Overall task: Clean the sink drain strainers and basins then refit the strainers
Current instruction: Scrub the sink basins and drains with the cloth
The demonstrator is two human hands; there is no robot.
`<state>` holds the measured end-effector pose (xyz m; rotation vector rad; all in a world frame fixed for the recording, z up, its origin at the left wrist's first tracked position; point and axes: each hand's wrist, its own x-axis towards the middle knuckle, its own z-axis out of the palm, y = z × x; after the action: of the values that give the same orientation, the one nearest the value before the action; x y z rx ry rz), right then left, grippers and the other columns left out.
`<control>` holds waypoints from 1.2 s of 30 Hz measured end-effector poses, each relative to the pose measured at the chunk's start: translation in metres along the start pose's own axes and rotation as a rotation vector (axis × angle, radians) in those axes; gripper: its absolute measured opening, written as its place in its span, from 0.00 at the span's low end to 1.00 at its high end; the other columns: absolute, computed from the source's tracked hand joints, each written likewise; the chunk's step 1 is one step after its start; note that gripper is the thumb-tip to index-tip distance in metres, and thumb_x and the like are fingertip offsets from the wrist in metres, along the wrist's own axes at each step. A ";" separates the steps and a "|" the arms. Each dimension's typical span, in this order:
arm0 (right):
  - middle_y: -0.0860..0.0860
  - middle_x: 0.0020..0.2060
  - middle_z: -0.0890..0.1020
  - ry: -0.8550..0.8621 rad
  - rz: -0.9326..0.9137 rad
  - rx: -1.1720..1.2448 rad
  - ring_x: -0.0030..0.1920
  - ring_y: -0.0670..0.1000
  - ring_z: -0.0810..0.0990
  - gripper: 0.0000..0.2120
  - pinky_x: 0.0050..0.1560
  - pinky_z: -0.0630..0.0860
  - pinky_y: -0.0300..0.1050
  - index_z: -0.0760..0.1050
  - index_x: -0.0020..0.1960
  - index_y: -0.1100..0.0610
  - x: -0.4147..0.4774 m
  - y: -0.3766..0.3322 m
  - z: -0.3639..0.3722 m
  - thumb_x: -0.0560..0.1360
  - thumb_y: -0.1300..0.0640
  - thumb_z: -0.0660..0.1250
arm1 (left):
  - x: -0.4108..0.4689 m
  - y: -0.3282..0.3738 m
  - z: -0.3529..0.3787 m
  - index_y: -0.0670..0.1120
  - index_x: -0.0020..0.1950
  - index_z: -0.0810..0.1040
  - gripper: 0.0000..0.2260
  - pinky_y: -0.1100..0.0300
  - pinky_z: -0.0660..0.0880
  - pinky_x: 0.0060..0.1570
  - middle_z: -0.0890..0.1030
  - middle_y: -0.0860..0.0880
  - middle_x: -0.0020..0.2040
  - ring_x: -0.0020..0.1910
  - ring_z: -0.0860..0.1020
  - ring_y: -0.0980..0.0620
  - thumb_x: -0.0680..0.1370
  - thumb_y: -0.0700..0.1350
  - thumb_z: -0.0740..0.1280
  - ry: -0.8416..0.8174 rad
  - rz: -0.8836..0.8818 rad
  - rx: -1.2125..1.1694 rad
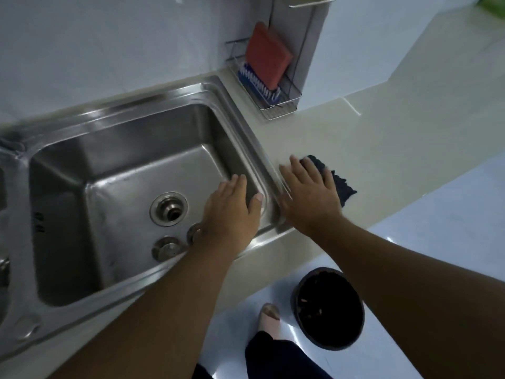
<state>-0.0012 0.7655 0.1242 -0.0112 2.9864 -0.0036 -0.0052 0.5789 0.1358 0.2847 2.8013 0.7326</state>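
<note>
The left hand [232, 206] is holding its fingers straight and close together, with the thumb sticking out to the side. It is reaching over the right end of the basin [109, 187], close to the right wall. I cannot tell if it is touching the metal. The right hand [308, 192] is lying flat with its fingers a little apart, resting on a dark cloth [343, 188] on the counter [382, 138]. The sink rim [246, 124] is running between the two hands.

The drain hole [169, 208] is sitting open in the basin floor, just left of the left hand. Two strainers are lying near the front wall. The near strainer [166, 248] is showing whole, and the other strainer [194, 232] is partly hiding behind the left wrist. The basin floor is showing bare room to the left of the drain hole.

At the back corner a wire rack [278, 108] is holding a red sponge [267, 56] and a blue brush [257, 83], well apart from the hands. Down on the floor a black bin [328, 307] is standing beside the person's foot [269, 315].
</note>
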 end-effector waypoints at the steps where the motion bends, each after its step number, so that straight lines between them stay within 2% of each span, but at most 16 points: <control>1: 0.51 0.82 0.45 0.012 0.008 0.020 0.81 0.55 0.42 0.30 0.79 0.46 0.63 0.44 0.81 0.48 0.004 0.014 0.004 0.83 0.40 0.48 | 0.005 0.007 0.009 0.45 0.81 0.58 0.28 0.48 0.55 0.78 0.60 0.46 0.81 0.80 0.56 0.46 0.84 0.58 0.53 0.000 0.003 0.010; 5: 0.52 0.82 0.50 0.018 -0.015 0.182 0.82 0.56 0.47 0.27 0.80 0.49 0.59 0.48 0.81 0.44 0.012 0.048 0.027 0.84 0.42 0.49 | 0.018 0.021 0.035 0.44 0.80 0.58 0.28 0.50 0.55 0.77 0.60 0.46 0.81 0.80 0.56 0.46 0.84 0.57 0.54 0.000 -0.008 0.025; 11: 0.50 0.79 0.63 0.180 0.058 0.494 0.80 0.52 0.57 0.25 0.78 0.52 0.45 0.63 0.78 0.48 0.015 0.038 0.034 0.82 0.60 0.59 | 0.014 0.010 0.046 0.47 0.81 0.57 0.28 0.54 0.51 0.77 0.58 0.49 0.81 0.80 0.54 0.49 0.84 0.57 0.54 0.031 -0.098 -0.061; 14: 0.53 0.74 0.71 0.259 -0.171 0.650 0.75 0.50 0.66 0.22 0.75 0.53 0.32 0.71 0.74 0.55 0.030 -0.001 0.019 0.81 0.63 0.63 | 0.012 -0.012 0.037 0.47 0.81 0.58 0.27 0.54 0.51 0.78 0.59 0.48 0.81 0.80 0.55 0.49 0.84 0.57 0.54 0.082 -0.165 -0.147; 16: 0.56 0.72 0.73 0.311 -0.321 0.667 0.72 0.49 0.70 0.21 0.75 0.58 0.35 0.73 0.72 0.58 0.045 -0.040 0.012 0.80 0.66 0.63 | 0.012 -0.037 0.024 0.47 0.81 0.57 0.27 0.55 0.49 0.77 0.59 0.48 0.81 0.80 0.54 0.49 0.84 0.56 0.54 0.116 -0.203 -0.164; 18: 0.56 0.71 0.74 0.264 -0.392 0.725 0.69 0.49 0.72 0.23 0.73 0.63 0.37 0.73 0.72 0.59 0.061 -0.082 0.010 0.78 0.71 0.62 | 0.011 -0.070 0.009 0.48 0.81 0.57 0.27 0.53 0.50 0.78 0.58 0.49 0.81 0.80 0.54 0.49 0.84 0.56 0.56 0.138 -0.250 -0.176; 20: 0.55 0.70 0.74 0.144 -0.434 0.765 0.66 0.48 0.76 0.27 0.71 0.65 0.32 0.73 0.72 0.59 0.074 -0.117 0.018 0.76 0.76 0.63 | 0.007 -0.107 -0.005 0.49 0.79 0.62 0.25 0.52 0.57 0.78 0.64 0.49 0.79 0.78 0.60 0.51 0.83 0.55 0.57 0.168 -0.286 -0.166; 22: 0.54 0.71 0.74 -0.021 -0.417 0.755 0.65 0.49 0.78 0.30 0.71 0.69 0.36 0.72 0.73 0.58 0.087 -0.139 0.035 0.74 0.78 0.62 | 0.003 -0.145 -0.012 0.50 0.75 0.66 0.21 0.61 0.57 0.72 0.69 0.50 0.76 0.74 0.63 0.55 0.83 0.54 0.58 0.197 -0.319 -0.136; 23: 0.53 0.71 0.73 -0.103 -0.396 0.740 0.65 0.49 0.78 0.32 0.71 0.70 0.41 0.71 0.73 0.57 0.094 -0.146 0.044 0.73 0.78 0.61 | 0.001 -0.163 -0.012 0.51 0.76 0.65 0.22 0.62 0.55 0.71 0.67 0.51 0.77 0.75 0.60 0.56 0.83 0.55 0.58 0.189 -0.350 -0.134; 25: 0.53 0.73 0.71 -0.180 -0.370 0.672 0.68 0.51 0.76 0.33 0.72 0.70 0.46 0.71 0.74 0.55 0.112 -0.155 0.060 0.73 0.77 0.61 | 0.003 -0.198 -0.010 0.51 0.80 0.59 0.25 0.58 0.51 0.75 0.59 0.52 0.81 0.80 0.53 0.54 0.84 0.56 0.56 0.136 -0.399 -0.150; 27: 0.53 0.76 0.68 -0.105 -0.356 0.561 0.74 0.53 0.70 0.32 0.75 0.66 0.49 0.69 0.75 0.52 0.135 -0.160 0.073 0.75 0.73 0.62 | 0.009 -0.230 -0.006 0.50 0.81 0.57 0.26 0.59 0.47 0.75 0.57 0.51 0.81 0.81 0.50 0.53 0.84 0.56 0.56 0.103 -0.394 -0.143; 29: 0.48 0.79 0.61 0.017 -0.303 0.370 0.79 0.56 0.59 0.28 0.78 0.59 0.54 0.63 0.78 0.46 0.157 -0.166 0.084 0.81 0.63 0.60 | 0.019 -0.260 -0.001 0.49 0.81 0.57 0.26 0.61 0.45 0.72 0.57 0.51 0.81 0.81 0.50 0.52 0.84 0.56 0.55 0.095 -0.381 -0.091; 31: 0.45 0.81 0.52 0.011 -0.242 0.246 0.81 0.55 0.49 0.27 0.79 0.52 0.58 0.54 0.80 0.42 0.175 -0.172 0.101 0.83 0.50 0.56 | 0.031 -0.286 0.006 0.49 0.81 0.57 0.27 0.60 0.44 0.72 0.56 0.50 0.82 0.81 0.50 0.52 0.84 0.55 0.56 0.091 -0.402 -0.053; 33: 0.47 0.82 0.48 -0.063 -0.206 0.213 0.81 0.52 0.45 0.29 0.80 0.46 0.56 0.49 0.82 0.44 0.187 -0.175 0.126 0.83 0.44 0.54 | 0.042 -0.307 0.016 0.48 0.81 0.56 0.27 0.57 0.47 0.75 0.55 0.50 0.82 0.81 0.50 0.51 0.84 0.54 0.56 0.075 -0.410 -0.019; 36: 0.49 0.82 0.46 -0.086 -0.213 0.195 0.81 0.50 0.44 0.30 0.80 0.42 0.51 0.46 0.82 0.47 0.206 -0.172 0.164 0.84 0.44 0.52 | 0.051 -0.336 0.034 0.46 0.82 0.54 0.29 0.54 0.47 0.77 0.53 0.47 0.82 0.81 0.49 0.48 0.83 0.55 0.55 0.037 -0.410 0.066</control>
<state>-0.1780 0.5912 -0.0692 -0.2988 2.8695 -0.3097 -0.0881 0.3188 -0.0702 -0.2889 2.7847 0.5525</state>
